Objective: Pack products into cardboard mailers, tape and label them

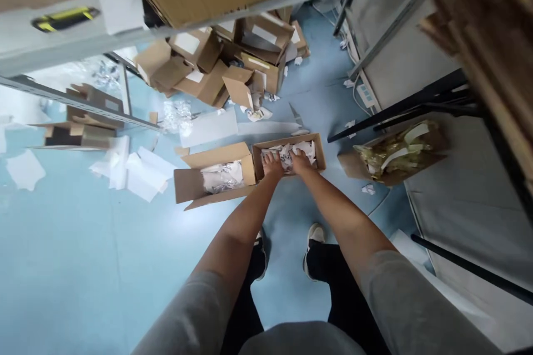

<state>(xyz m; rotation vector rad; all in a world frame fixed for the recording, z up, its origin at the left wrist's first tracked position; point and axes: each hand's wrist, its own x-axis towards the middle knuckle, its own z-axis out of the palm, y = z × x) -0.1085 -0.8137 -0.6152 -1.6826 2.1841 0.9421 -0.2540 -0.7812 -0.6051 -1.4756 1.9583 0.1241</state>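
1. Blue floor [70, 255] carries everything, with grey shelving [400, 61] overhead and along the right side.
2. Two open cardboard boxes sit just beside each other ahead of two shoes [315, 234].
3. Of these, the right-hand box [287, 143] is filled with crumpled white paper [287, 156].
4. Left hand [272, 165] and right hand [300, 162] are both inside that box, palms down, fingers slightly spread, pressing on the paper; neither pinches anything.
5. Its neighbour, the left-hand box [187, 186], holds white wrapping [220, 177].
6. Nearby on the right, a third box [347, 163] holds gold packing [395, 152].
7. Farther off lies a heap of cartons [216, 64], too jumbled to count, with loose white sheets [141, 172] to the left.
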